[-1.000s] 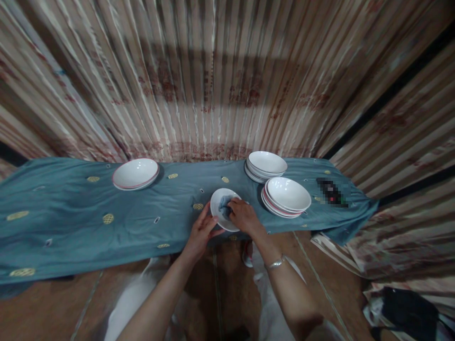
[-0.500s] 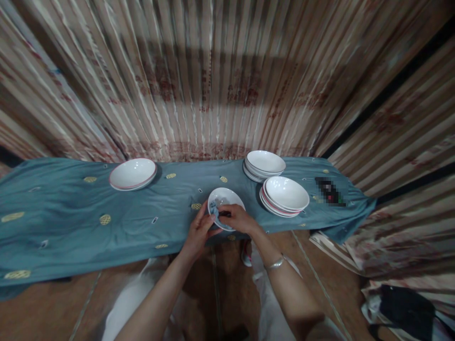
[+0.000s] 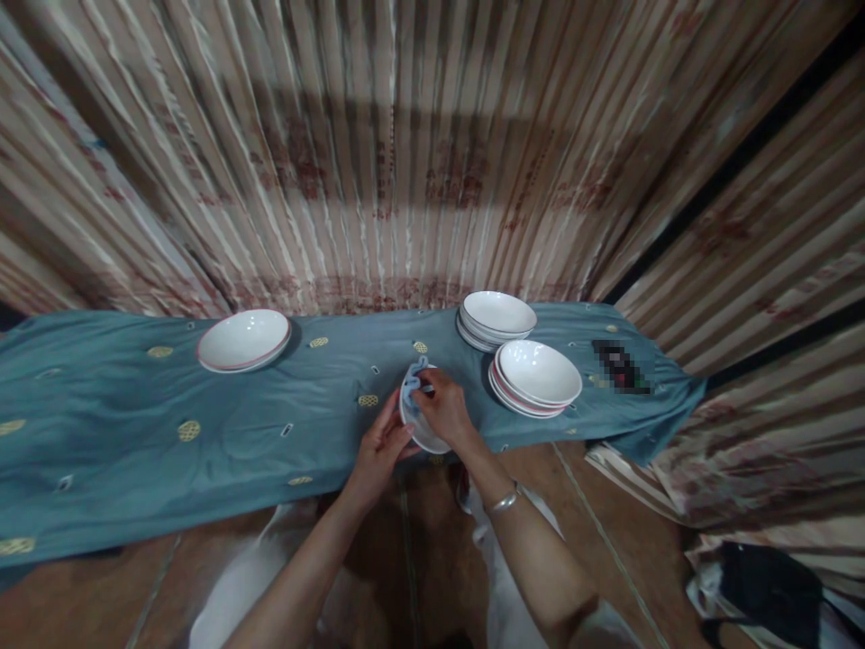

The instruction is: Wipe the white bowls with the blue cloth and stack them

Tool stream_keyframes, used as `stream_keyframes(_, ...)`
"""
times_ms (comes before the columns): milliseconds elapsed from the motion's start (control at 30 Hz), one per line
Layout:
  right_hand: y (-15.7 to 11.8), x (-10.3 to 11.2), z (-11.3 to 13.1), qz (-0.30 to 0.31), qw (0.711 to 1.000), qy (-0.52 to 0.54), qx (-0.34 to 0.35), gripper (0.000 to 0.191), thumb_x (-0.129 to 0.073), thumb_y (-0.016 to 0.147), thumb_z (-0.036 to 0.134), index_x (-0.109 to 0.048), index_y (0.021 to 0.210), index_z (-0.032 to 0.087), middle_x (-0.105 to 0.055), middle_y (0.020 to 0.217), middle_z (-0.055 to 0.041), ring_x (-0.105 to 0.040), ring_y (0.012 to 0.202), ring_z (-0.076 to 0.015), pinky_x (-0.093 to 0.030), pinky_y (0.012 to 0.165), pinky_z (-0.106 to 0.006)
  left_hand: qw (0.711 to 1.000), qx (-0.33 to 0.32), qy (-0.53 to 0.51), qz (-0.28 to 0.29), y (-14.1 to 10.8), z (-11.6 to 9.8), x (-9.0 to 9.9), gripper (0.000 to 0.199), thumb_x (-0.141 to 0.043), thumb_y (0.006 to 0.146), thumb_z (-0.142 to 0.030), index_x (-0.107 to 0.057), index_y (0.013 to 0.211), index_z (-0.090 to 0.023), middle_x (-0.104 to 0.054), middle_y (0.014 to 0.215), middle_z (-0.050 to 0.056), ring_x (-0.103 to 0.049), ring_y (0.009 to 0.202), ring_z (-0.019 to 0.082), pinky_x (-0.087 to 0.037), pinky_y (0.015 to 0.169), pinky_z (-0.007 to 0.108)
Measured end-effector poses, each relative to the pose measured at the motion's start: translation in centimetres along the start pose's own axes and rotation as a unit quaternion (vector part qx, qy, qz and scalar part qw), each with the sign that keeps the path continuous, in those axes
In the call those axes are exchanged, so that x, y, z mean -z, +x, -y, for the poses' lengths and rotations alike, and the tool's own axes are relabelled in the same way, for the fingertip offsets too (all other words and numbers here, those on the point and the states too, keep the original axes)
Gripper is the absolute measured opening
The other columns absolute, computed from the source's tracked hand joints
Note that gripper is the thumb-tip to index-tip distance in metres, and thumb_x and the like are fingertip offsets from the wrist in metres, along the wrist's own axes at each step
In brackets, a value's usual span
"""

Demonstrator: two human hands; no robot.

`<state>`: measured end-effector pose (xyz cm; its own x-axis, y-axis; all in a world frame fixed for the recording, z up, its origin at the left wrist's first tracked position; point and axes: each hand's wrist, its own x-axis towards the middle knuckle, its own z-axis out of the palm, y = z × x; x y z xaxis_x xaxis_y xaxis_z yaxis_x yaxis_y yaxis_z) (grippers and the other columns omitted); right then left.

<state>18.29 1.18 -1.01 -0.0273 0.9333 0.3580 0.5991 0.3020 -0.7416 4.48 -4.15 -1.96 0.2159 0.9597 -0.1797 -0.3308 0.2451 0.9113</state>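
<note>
Fingers clamped: left hand (image 3: 382, 442) on bowl (image 3: 431, 436), right hand (image 3: 444, 406) on cloth (image 3: 413, 383). Looks mid-wipe; stacked bowls (image 3: 539, 371) done? No clue.

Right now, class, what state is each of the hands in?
Left hand: holding the white bowl by its side.
Right hand: holding the blue cloth at the bowl's rim.

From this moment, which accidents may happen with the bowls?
The held bowl might slip from the left hand; near the front edge of the covered table, it could drop to the floor. The right hand, holding the blue cloth, might bump the nearer bowl stack.
</note>
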Motion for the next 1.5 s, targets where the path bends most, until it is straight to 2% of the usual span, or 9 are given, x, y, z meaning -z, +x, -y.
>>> stream_keyframes(167, 0.0, 0.5, -0.5, 0.013, 0.986, -0.157, 0.047, 0.025, -0.048, 0.086, 0.01, -0.063, 0.105, 0.017, -0.065, 0.113, -0.0111, -0.057, 0.108, -0.0215, -0.043, 0.098, -0.035, 1.0, 0.004, -0.003, -0.001, -0.1, -0.1, 0.0, 0.084, -0.076, 0.07, -0.037, -0.039, 0.145, -0.028, -0.058, 0.134, 0.009, -0.06, 0.114, 0.03, -0.059, 0.08, 0.039)
stream_keyframes(400, -0.6, 2.4, -1.0, 0.092, 0.948, -0.303, 0.029, 0.028, -0.043, 0.088, 0.008, -0.069, 0.098, 0.014, -0.064, 0.115, -0.0109, -0.054, 0.106, -0.024, -0.041, 0.099, -0.035, 1.0, 0.004, -0.008, -0.011, 0.1, -0.1, 0.1, 0.089, -0.078, 0.067, -0.037, -0.037, 0.146, -0.025, -0.063, 0.127, 0.01, -0.061, 0.112, 0.03, -0.06, 0.078, 0.039)
stream_keyframes(567, -1.2, 3.4, -0.9, 0.161, 0.928, -0.335, -0.015, 0.026, -0.046, 0.087, 0.01, -0.069, 0.098, 0.015, -0.066, 0.11, -0.0088, -0.056, 0.105, -0.0222, -0.043, 0.093, -0.03, 0.999, 0.016, -0.025, -0.042, 0.4, -0.2, 0.0, 0.094, -0.081, 0.063, -0.037, -0.038, 0.145, -0.022, -0.066, 0.12, 0.011, -0.062, 0.111, 0.032, -0.06, 0.077, 0.041)
stream_keyframes(833, -1.5, 4.9, 0.6, 0.276, 0.906, -0.316, -0.055, 0.031, -0.045, 0.087, 0.015, -0.071, 0.102, 0.016, -0.07, 0.11, -0.0118, -0.063, 0.105, -0.0224, -0.043, 0.086, -0.03, 0.999, 0.025, -0.024, -0.042, 0.5, -0.5, 0.2, 0.092, -0.081, 0.063, -0.035, -0.039, 0.145, -0.024, -0.069, 0.116, 0.009, -0.064, 0.107, 0.03, -0.06, 0.078, 0.041)
stream_keyframes(1000, -1.6, 5.5, 1.0, 0.328, 0.922, -0.203, -0.028, 0.032, -0.045, 0.084, 0.016, -0.075, 0.095, 0.019, -0.074, 0.099, -0.0057, -0.066, 0.094, -0.0194, -0.043, 0.08, -0.027, 0.998, 0.029, -0.039, -0.042, 0.6, -0.6, 0.1, 0.091, -0.082, 0.062, -0.034, -0.041, 0.143, -0.025, -0.068, 0.117, 0.009, -0.065, 0.105, 0.028, -0.06, 0.079, 0.04)
stream_keyframes(1100, -1.7, 5.3, 0.8, 0.336, 0.938, -0.082, -0.02, 0.028, -0.048, 0.082, 0.016, -0.074, 0.093, 0.018, -0.073, 0.082, -0.0009, -0.065, 0.077, -0.0149, -0.043, 0.071, -0.023, 0.998, 0.025, -0.04, -0.043, 0.5, -0.5, 0.1, 0.09, -0.081, 0.063, -0.034, -0.041, 0.143, -0.024, -0.069, 0.113, 0.009, -0.067, 0.098, 0.026, -0.06, 0.079, 0.041)
stream_keyframes(1167, -1.8, 5.0, 0.4, 0.329, 0.944, 0.028, -0.018, 0.026, -0.051, 0.082, 0.019, -0.073, 0.095, 0.016, -0.072, 0.081, -0.0005, -0.063, 0.074, -0.0141, -0.045, 0.07, -0.023, 0.998, 0.019, -0.041, -0.041, 0.4, -0.5, 0.2, 0.089, -0.08, 0.064, -0.035, -0.041, 0.144, -0.023, -0.07, 0.111, 0.009, -0.068, 0.096, 0.025, -0.06, 0.078, 0.04)
stream_keyframes(1300, -2.0, 3.5, -0.2, 0.276, 0.935, 0.222, -0.016, 0.028, -0.06, 0.08, 0.029, -0.07, 0.103, 0.016, -0.072, 0.098, -0.0034, -0.065, 0.09, -0.0177, -0.048, 0.085, -0.029, 0.998, 0.016, -0.048, -0.038, 0.5, -0.2, 0.5, 0.087, -0.08, 0.066, -0.037, -0.042, 0.144, -0.025, -0.07, 0.112, 0.008, -0.067, 0.099, 0.026, -0.059, 0.079, 0.039)
stream_keyframes(1500, -1.8, 1.2, -0.3, 0.207, 0.937, 0.28, -0.017, 0.039, -0.057, 0.082, 0.029, -0.064, 0.119, 0.019, -0.07, 0.111, -0.0056, -0.064, 0.104, -0.0199, -0.047, 0.096, -0.035, 0.997, 0.023, -0.063, -0.045, 0.6, -0.1, 0.4, 0.088, -0.08, 0.066, -0.036, -0.041, 0.144, -0.024, -0.067, 0.121, 0.01, -0.063, 0.11, 0.03, -0.059, 0.081, 0.042)
